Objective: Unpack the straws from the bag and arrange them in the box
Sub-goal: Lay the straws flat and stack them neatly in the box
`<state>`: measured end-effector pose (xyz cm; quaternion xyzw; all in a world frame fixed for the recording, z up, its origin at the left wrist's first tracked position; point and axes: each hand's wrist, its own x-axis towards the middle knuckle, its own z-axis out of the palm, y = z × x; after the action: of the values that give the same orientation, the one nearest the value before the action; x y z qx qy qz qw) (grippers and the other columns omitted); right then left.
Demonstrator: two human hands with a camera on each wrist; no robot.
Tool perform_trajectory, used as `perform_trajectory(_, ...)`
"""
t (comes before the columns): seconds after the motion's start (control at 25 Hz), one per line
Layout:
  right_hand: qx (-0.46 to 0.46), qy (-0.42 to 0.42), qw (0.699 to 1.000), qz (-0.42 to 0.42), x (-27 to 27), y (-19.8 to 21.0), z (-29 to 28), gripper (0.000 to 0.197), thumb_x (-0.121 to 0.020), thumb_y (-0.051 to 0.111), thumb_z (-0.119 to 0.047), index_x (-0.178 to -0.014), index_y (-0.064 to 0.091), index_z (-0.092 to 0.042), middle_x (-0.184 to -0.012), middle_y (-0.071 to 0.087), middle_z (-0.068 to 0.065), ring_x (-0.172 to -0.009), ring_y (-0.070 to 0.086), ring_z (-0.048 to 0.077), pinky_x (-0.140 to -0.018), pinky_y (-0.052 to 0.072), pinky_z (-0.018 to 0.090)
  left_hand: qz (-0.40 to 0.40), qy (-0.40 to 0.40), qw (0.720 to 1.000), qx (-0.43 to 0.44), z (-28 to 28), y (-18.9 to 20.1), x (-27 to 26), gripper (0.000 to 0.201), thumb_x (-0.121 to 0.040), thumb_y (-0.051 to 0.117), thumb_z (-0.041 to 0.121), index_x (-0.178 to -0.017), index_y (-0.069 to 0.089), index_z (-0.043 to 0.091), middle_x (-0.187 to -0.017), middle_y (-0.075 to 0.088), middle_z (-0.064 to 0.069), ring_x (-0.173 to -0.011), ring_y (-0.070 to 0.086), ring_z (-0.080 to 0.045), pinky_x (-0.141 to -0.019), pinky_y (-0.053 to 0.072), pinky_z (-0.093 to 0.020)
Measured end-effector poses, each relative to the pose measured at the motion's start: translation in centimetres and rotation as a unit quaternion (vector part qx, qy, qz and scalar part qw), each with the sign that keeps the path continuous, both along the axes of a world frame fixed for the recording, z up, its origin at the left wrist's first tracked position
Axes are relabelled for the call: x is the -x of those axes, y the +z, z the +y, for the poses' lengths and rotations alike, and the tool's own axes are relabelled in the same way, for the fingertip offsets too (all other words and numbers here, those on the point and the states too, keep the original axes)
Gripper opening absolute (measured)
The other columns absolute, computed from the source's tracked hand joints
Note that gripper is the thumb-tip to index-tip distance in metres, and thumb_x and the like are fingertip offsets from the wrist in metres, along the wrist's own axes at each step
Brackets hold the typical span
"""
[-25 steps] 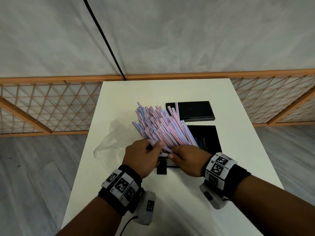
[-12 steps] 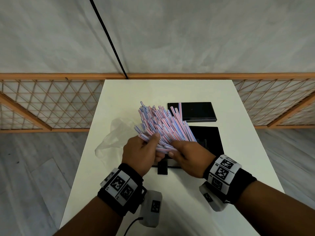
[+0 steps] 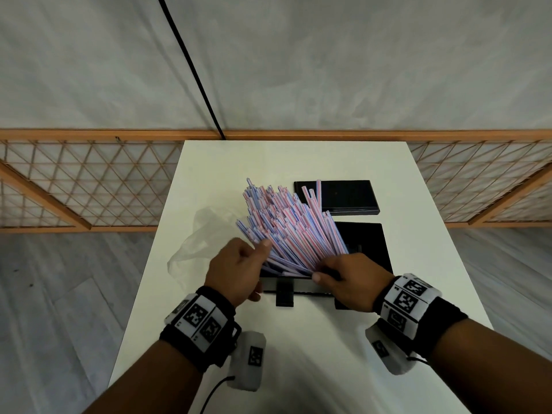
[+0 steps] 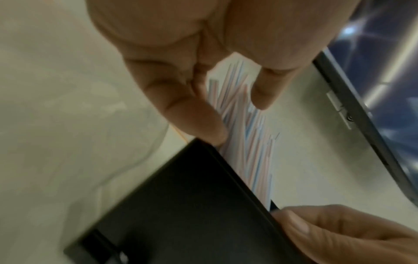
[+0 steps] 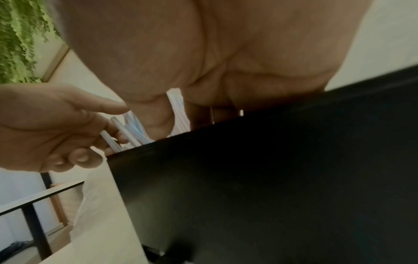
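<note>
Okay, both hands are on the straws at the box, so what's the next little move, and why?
Probably lower the straws flatter into the box: they fan up and left past its rim, gathered at the near ends by the left hand and right hand. The bag already lies emptied.

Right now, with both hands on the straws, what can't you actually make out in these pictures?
- Straws' lower ends: head view, hidden behind left hand and right hand.
- Box interior: head view, covered by the straw fan; both wrist views show only its dark outer wall.
- Straw count: too many, overlapping.
- Bag: clear, outline faint, contents unclear.
</note>
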<state>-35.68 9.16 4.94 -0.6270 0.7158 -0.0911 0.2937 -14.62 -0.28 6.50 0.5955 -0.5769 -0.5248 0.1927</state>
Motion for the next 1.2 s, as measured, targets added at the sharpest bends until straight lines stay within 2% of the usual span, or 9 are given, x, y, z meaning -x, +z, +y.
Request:
perform_trajectory(0.12, -0.017, 0.023, 1.0, -0.007, -0.5, 0.3, -0.3, 0.033, -0.096, 0.051, -0.047, -0.092, 0.065, -0.017, -0.076, 0.065, -0.001, -0.065, 0.058, 0.011, -0.066, 0.051, 0.029, 0.002, -0.058, 0.998, 0.026, 0.5, 0.1, 0.7, 0.036, -0.093, 0.062, 0.044, -0.076, 0.063, 0.012, -0.051, 0.061, 0.0, -0.05, 0.069, -0.028, -0.058, 0.062, -0.048)
perform_trajectory(0.24, -0.044, 0.032, 0.997, 0.047, -0.1, 0.1, -1.1, 0.044, -0.094, 0.049, -0.057, -0.072, 0.055, -0.019, -0.067, 0.058, -0.002, -0.064, 0.055, 0.014, -0.06, 0.042, 0.028, -0.02, -0.089, 0.994, 0.067, 0.7, 0.1, 1.1, 0.034, -0.095, 0.061, 0.041, -0.072, 0.065, 0.016, -0.051, 0.066, -0.002, -0.047, 0.068, -0.022, -0.061, 0.06, -0.037)
perform_trajectory(0.32, -0.048, 0.049, 0.997, 0.024, -0.2, -0.2, -1.6, 0.042, -0.094, 0.048, -0.056, -0.077, 0.059, -0.019, -0.073, 0.062, -0.001, -0.072, 0.058, 0.016, -0.067, 0.045, 0.028, -0.024, -0.1, 0.992, 0.077, 0.8, 0.0, 1.4, 0.033, -0.098, 0.058, 0.037, -0.076, 0.065, 0.013, -0.059, 0.07, -0.006, -0.047, 0.068, -0.022, -0.059, 0.06, -0.038)
perform_trajectory(0.4, -0.039, 0.043, 0.998, 0.005, -0.3, -0.3, -2.0, 0.039, -0.094, 0.049, -0.056, -0.085, 0.062, -0.021, -0.08, 0.065, -0.002, -0.078, 0.06, 0.016, -0.073, 0.047, 0.028, 0.001, -0.079, 0.995, 0.055, 1.0, -0.1, 1.6, 0.031, -0.099, 0.056, 0.034, -0.083, 0.065, 0.009, -0.073, 0.072, -0.01, -0.048, 0.069, -0.024, -0.055, 0.061, -0.046)
perform_trajectory(0.48, -0.054, 0.032, 0.998, 0.013, -0.4, -0.1, -2.3, 0.042, -0.093, 0.047, -0.061, -0.084, 0.06, -0.022, -0.08, 0.064, -0.003, -0.079, 0.059, 0.016, -0.075, 0.049, 0.03, 0.017, -0.047, 0.998, 0.045, 1.2, -0.2, 1.5, 0.028, -0.097, 0.059, 0.034, -0.086, 0.062, 0.008, -0.077, 0.072, -0.012, -0.048, 0.069, -0.024, -0.051, 0.06, -0.047)
perform_trajectory(0.64, -0.064, 0.06, 0.996, -0.017, -1.0, 0.0, -2.3, 0.038, -0.094, 0.047, -0.059, -0.096, 0.061, -0.023, -0.09, 0.066, -0.002, -0.085, 0.061, 0.017, -0.08, 0.05, 0.031, 0.022, -0.028, 0.998, 0.048, 1.4, -0.1, 1.2, 0.03, -0.091, 0.066, 0.042, -0.089, 0.056, 0.014, -0.073, 0.07, -0.004, -0.047, 0.069, -0.021, -0.047, 0.059, -0.036)
perform_trajectory(0.8, -0.09, 0.071, 0.993, -0.014, -1.8, 0.1, -2.7, 0.043, -0.096, 0.038, -0.061, -0.097, 0.058, -0.023, -0.088, 0.062, -0.002, -0.083, 0.058, 0.017, -0.074, 0.046, 0.03, 0.033, -0.041, 0.998, 0.04, 1.1, 0.1, 1.3, 0.046, -0.095, 0.056, 0.052, -0.089, 0.065, 0.007, -0.072, 0.073, -0.007, -0.049, 0.07, -0.019, -0.051, 0.061, -0.041)
perform_trajectory(0.92, -0.093, 0.073, 0.992, -0.034, -2.3, -0.1, -3.1, 0.035, -0.1, 0.035, -0.056, -0.094, 0.052, -0.026, -0.079, 0.054, -0.008, -0.079, 0.055, 0.016, -0.069, 0.039, 0.027, 0.046, -0.042, 0.997, 0.043, 0.8, 0.0, 1.5, 0.047, -0.098, 0.052, 0.047, -0.083, 0.069, 0.006, -0.065, 0.073, -0.008, -0.05, 0.071, -0.021, -0.054, 0.062, -0.044)
perform_trajectory(1.2, -0.061, 0.088, 0.993, -0.041, -2.7, -0.4, -3.1, 0.03, -0.103, 0.036, -0.046, -0.104, 0.05, -0.019, -0.097, 0.056, 0.001, -0.092, 0.056, 0.021, -0.084, 0.044, 0.032, 0.107, 0.001, 0.994, -0.012, 0.3, -0.6, 1.4, 0.05, -0.102, 0.048, 0.043, -0.083, 0.067, 0.001, -0.062, 0.072, -0.017, -0.052, 0.069, -0.032, -0.057, 0.062, -0.048)
